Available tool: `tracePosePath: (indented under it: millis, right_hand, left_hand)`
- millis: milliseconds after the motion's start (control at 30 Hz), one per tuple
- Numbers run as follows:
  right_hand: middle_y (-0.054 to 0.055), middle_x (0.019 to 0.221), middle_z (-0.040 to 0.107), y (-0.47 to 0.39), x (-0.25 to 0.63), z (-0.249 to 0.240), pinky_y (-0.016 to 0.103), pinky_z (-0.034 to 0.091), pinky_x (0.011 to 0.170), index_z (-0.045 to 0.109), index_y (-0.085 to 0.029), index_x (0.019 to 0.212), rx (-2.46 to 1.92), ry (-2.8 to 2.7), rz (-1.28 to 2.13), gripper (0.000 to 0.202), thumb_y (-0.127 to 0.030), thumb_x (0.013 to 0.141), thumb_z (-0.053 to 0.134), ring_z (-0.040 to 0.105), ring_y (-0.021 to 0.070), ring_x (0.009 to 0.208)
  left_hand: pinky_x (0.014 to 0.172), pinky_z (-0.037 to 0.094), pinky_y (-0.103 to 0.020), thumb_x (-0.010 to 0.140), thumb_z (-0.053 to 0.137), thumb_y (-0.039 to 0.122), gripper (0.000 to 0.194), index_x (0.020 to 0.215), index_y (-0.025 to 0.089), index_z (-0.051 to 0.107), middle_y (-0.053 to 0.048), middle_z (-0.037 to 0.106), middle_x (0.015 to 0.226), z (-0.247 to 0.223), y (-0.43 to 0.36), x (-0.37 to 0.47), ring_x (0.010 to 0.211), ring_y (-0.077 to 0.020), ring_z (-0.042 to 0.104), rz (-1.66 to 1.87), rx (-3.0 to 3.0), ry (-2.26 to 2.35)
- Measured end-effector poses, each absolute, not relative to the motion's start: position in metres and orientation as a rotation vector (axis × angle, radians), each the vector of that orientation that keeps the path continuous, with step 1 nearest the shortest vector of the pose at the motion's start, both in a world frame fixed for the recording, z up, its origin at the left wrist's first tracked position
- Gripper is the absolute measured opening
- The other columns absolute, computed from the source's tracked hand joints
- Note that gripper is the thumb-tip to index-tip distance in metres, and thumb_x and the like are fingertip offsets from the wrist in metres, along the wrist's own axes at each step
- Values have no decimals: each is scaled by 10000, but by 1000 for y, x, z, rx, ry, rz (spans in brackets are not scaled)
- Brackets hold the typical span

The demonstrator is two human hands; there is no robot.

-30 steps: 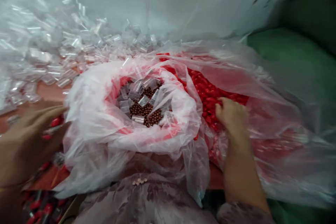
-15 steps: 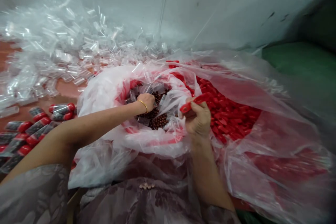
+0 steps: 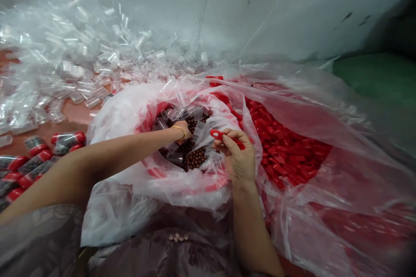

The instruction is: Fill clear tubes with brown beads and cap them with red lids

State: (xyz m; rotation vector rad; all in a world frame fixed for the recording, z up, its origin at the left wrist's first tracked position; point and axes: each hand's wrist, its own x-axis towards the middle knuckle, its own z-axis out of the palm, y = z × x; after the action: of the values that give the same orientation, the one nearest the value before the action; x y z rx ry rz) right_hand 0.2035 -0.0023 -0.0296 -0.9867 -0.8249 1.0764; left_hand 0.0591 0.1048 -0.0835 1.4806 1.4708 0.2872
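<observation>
My left hand, with a gold bangle at the wrist, reaches down into an opening lined with white plastic sheeting. Round brown beads and several clear plastic tubes lie in there. Its fingers are curled and partly hidden, so what they grip cannot be made out. Over the right side of the opening, my right hand pinches a long red plastic piece with a hole at its end, held apart from the left hand.
A heap of clear tubes spreads at the back left. Filled tubes with red ends lie at the left. To the right, many red plastic pieces sit under thin translucent sheeting. A pale wall stands behind.
My right hand has turned the red piece, and its holed end now points toward the opening. My left hand has gone slightly lower among the beads. The view has shifted a little.
</observation>
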Motion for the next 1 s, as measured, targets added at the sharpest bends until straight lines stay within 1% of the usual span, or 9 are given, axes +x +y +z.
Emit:
tracePosePath:
  millis: [100,200,267,400,500,700,767,900,1000]
  right_hand:
    - [-36,858,610,-1,203,-31,237,575,547,553,-180,719,-1003,-817,1085,251,-254,620,772,630,74,564]
    - [-31,856,626,-1,203,-32,242,573,554,556,-180,724,-999,-812,1079,263,-256,611,781,635,84,578]
    - [-34,852,630,-1,203,-32,239,570,558,558,-178,721,-992,-807,1060,263,-250,606,783,643,89,587]
    - [-37,839,632,0,202,-33,246,569,566,568,-180,738,-1001,-818,995,253,-266,619,774,640,89,578]
    - [-28,827,638,0,201,-34,266,573,589,590,-185,780,-1018,-878,916,233,-288,650,754,636,96,598]
    - [-7,805,661,-2,197,-35,277,556,627,650,-191,838,-1074,-1117,736,153,-295,735,694,626,109,630]
    - [3,810,673,-4,195,-36,289,552,657,667,-198,861,-1124,-1255,640,132,-291,769,661,629,121,659]
    - [36,914,690,-7,191,-39,333,540,781,677,-219,942,-1137,-1594,299,151,-242,805,618,645,166,850]
    - [51,951,698,-7,189,-40,342,534,801,665,-232,1004,-1122,-1783,114,211,-186,854,524,651,172,879]
  left_hand:
    - [517,484,-293,605,726,210,175,709,116,621,2,497,440,-83,110,66,484,-181,565,387,1400,1492]
    - [553,488,-223,673,677,151,219,875,129,592,29,554,573,-79,111,69,533,-106,551,568,1325,1387]
    - [573,489,-204,694,651,106,227,899,130,557,38,566,630,-71,110,70,556,-78,541,662,1273,1311]
    - [642,477,-179,673,632,30,233,837,129,499,55,562,679,-47,102,66,600,-39,532,866,1185,1147]
    - [687,470,-184,604,697,36,325,855,131,514,44,592,732,-31,87,56,658,-45,557,982,1064,860]
    - [617,480,-219,494,846,239,491,906,146,595,8,606,787,-28,52,39,693,-90,576,753,950,689]
    - [596,481,-216,502,846,249,505,938,153,609,-3,613,812,-30,46,39,709,-100,579,743,973,692]
    - [589,479,-213,571,800,220,454,982,161,616,-11,622,863,-29,45,39,687,-90,577,802,986,737]
    - [603,474,-220,642,735,193,386,1002,158,601,-8,630,854,-29,47,38,637,-75,568,790,1044,775]
